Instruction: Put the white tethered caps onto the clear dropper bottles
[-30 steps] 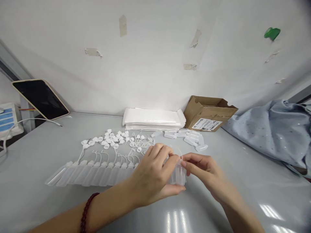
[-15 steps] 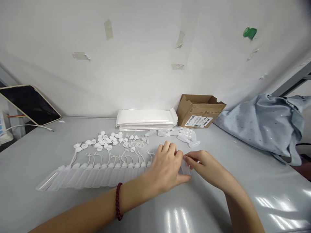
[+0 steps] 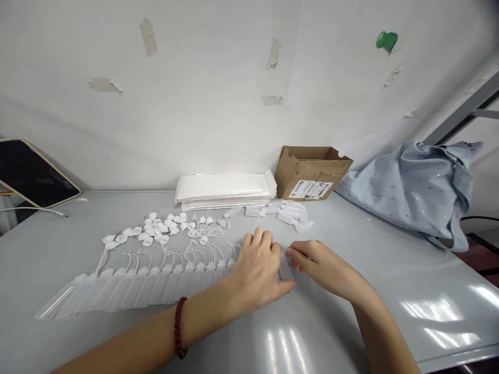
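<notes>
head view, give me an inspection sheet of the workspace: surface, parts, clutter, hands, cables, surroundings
Surface: grey table, glossy, reflecting lights.
Parts: row of translucent pieces with thin white cords at their far ends; white caps and loose clear pieces lie beyond.
Clutter: stack of flat white packets, open cardboard box, blue-grey bag, dark-screened device.
Hands: left hand at a single translucent piece, right hand close to its upper end; grips partly hidden.
Cables: white cable on the left; dark cable-like strand at far right.
Surroundings: pale wall with tape scraps and a green item.
</notes>
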